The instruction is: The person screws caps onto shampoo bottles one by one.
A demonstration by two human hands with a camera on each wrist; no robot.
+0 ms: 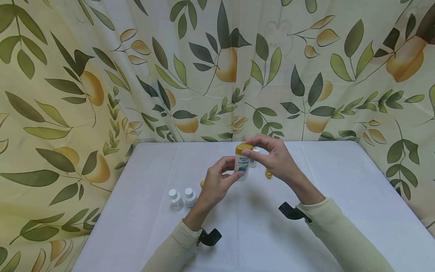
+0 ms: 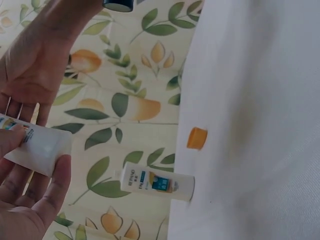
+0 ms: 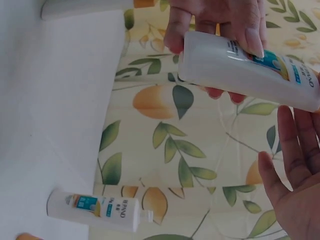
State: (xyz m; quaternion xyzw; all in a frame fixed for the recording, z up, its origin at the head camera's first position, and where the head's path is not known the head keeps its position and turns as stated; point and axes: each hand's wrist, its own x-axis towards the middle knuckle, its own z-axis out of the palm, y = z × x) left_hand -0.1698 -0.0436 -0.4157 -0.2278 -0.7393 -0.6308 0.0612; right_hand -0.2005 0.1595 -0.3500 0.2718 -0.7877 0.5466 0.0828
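Observation:
Above the table, my left hand (image 1: 217, 181) holds a white lotion bottle (image 1: 242, 164) with a printed label, thumb across its front. My right hand (image 1: 275, 158) pinches the bottle's yellow cap (image 1: 240, 148) between thumb and fingers. In the right wrist view the held bottle (image 3: 225, 62) lies between the left fingers, its cap almost out of frame. Behind it a second labelled bottle (image 2: 155, 182) stands on the table without a cap, its narrow neck showing. A loose yellow cap (image 1: 269, 174) lies near that bottle.
Two small white bottles with white caps (image 1: 176, 200) (image 1: 190, 197) stand left of my left hand. Another white bottle (image 3: 85, 9) with an orange cap (image 3: 145, 3) is partly cut off in the right wrist view. A patterned curtain (image 1: 210, 75) hangs behind the white table (image 1: 340, 181).

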